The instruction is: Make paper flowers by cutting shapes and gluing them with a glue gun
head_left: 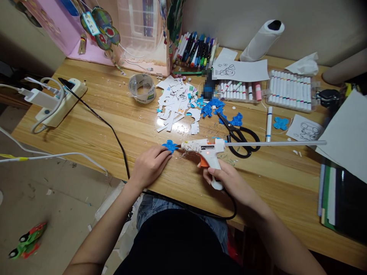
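Observation:
My right hand [220,175] is wrapped round the handle of a white hot glue gun [210,156], fingers at its orange trigger. A small red light glows on its body, and a long clear glue stick [275,143] sticks out of the back. The gun's nozzle meets the right side of a blue flower-shaped cutout [170,145]. With closed fingers, my left hand [151,164] holds this cutout at its lower left edge, down on the wooden desk. Black-handled scissors [239,133] lie just behind the gun, beside blue scraps [213,107].
White paper scraps [172,103] and a tape roll [142,89] lie behind my hands. Marker sets [291,89] line the back. A second blue flower cutout [281,123] lies at right. A black cord [111,126] runs from the power strip [61,105] over the desk's front edge.

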Demonstrator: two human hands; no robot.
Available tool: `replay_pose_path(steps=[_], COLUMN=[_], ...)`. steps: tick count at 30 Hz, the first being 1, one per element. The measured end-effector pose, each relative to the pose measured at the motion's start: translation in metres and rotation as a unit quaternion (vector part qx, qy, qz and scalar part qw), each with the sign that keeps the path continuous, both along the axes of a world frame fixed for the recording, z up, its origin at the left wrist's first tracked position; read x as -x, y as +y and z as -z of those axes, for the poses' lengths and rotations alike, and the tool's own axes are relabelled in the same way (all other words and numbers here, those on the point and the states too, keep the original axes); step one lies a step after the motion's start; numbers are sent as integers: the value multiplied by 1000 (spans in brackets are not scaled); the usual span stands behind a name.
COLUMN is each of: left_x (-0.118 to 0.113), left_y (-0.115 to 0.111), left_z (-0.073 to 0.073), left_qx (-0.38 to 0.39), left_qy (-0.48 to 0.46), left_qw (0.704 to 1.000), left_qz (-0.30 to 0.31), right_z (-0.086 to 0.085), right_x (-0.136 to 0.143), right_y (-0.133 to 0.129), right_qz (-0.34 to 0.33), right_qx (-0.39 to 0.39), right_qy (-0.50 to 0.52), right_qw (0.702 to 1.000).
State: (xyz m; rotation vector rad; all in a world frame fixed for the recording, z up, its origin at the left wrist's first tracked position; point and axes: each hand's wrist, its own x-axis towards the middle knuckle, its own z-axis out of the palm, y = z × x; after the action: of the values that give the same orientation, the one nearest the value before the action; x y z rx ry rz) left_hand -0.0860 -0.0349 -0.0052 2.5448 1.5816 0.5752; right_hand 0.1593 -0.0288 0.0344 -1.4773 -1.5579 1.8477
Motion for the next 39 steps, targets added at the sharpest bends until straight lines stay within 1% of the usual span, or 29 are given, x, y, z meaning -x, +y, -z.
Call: replay_pose_path(steps=[6,13,21,24,30,39], left_x=[-4,-6,-10,-9,-4,-6], left_y=[2,5,5,5,5,10], left_z=[-2,1,4,1,-2,-1], left_qx=[3,6,-2,6,28,-23], left_qy=[-14,-17,-24,-31,-40,1], left_qw=[1000,1000,999,999,999,1000], left_qz=[-25,-17,-35,-30,-8,16], right_z=[-2,0,-1,-2,-2,-6], right_x=[0,-2,-3,-3,-1,0], right_y=[1,0,0,0,0,1], right_qz=[14,4,-16,-23,-15,-14], right_qx=[-13,-18,-17,-8,-1,0], right_qy=[-11,-13,-20,-20,-19,-7], right_qw=[1000,1000,1000,1000,1000,1000])
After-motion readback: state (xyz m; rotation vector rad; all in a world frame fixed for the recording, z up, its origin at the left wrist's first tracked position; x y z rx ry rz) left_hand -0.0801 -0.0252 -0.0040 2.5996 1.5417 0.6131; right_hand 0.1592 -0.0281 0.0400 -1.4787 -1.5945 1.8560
